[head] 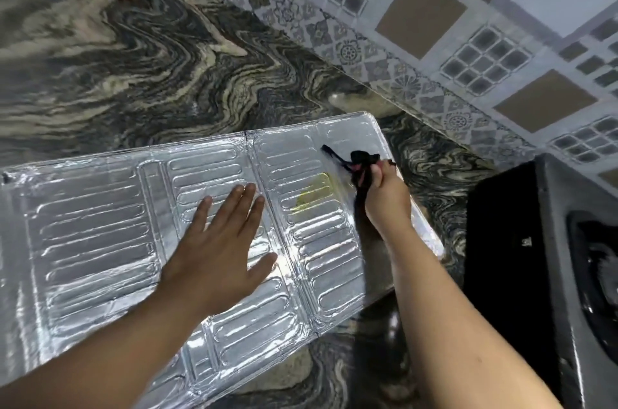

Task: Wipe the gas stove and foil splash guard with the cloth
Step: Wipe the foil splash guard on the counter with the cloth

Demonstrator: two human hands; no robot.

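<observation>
Foil splash guard [100, 224]: thin silver metal foil, very shiny, embossed with raised oblong ribs, creased at the panel folds, with a dull yellowish smear [312, 191] on the right panel. Worktop [133, 57]: polished stone, smooth and glossy, swirled grey, black and cream veining; wall tiles [434, 23] behind look glazed ceramic, smooth, with printed patterns. Cloth [359, 164]: black soft fabric, matt and crumpled, bunched in the right hand [384, 194]; gas stove [501, 241]: glossy black top, looks like glass, with a grey matt metal-looking edge.
</observation>
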